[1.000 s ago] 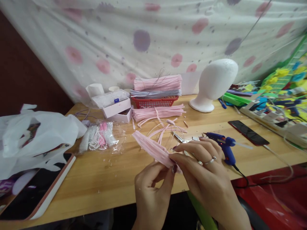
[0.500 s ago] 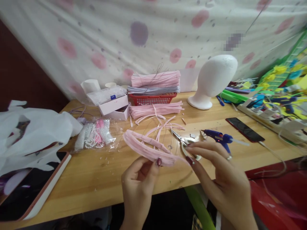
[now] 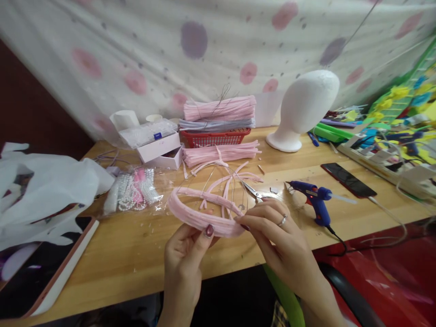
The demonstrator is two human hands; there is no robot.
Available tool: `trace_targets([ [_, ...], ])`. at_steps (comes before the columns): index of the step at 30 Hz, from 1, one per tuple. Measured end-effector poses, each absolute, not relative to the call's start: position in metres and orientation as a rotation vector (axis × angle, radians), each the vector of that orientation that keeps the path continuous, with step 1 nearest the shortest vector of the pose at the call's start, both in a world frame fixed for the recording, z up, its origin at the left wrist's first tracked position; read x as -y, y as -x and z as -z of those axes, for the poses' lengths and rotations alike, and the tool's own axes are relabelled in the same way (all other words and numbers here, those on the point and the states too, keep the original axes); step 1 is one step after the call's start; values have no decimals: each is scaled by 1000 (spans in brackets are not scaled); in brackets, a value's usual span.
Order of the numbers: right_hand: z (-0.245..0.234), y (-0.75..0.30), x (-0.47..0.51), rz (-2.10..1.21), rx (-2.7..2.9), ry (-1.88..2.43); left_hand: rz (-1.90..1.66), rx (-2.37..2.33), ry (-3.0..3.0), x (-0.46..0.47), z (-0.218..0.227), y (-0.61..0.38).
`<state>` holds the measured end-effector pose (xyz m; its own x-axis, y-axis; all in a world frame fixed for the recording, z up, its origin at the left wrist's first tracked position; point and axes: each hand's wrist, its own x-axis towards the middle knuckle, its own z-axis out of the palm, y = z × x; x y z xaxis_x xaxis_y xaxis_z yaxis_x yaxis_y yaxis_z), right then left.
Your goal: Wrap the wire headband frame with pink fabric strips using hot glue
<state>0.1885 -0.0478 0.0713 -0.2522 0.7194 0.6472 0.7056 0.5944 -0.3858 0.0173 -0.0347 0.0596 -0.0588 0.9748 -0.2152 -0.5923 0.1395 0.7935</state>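
Observation:
Both my hands hold a curved pink fuzzy band (image 3: pixel 190 214) made of pipe cleaners, just above the wooden table's (image 3: pixel 143 254) near edge. My left hand (image 3: pixel 185 254) pinches its middle from below, thumb on top. My right hand (image 3: pixel 275 240), with a ring, pinches the band's right end with fingertips pressed together. Just beyond my hands lie loose pink pipe cleaners (image 3: pixel 231 179) and thin wires. Scissors (image 3: pixel 255 193) rest behind my right hand's fingers. A blue glue gun (image 3: pixel 315 200) stands to the right of that hand.
At the back stand a red basket (image 3: pixel 214 136) stacked with pink pipe cleaners, a pink box (image 3: pixel 160 147), a white foam head (image 3: pixel 304 106). A bag of pearls (image 3: pixel 134 193) and white plastic bags (image 3: pixel 47 190) lie left. A phone (image 3: pixel 347 179) and power strip (image 3: pixel 381 165) lie right.
The pink band has bent from a straight bundle into a curved arc. My left hand slid left along it, and my right hand returned to pinch its right end.

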Motion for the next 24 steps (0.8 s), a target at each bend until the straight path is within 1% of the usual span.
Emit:
trace_targets([
  [9, -72, -185, 45, 101, 2017, 1127, -1270, -794, -530, 30, -53, -10],
  [24, -73, -187, 51, 77, 1998, 1167, -1274, -783, -528, 24, -45, -14],
])
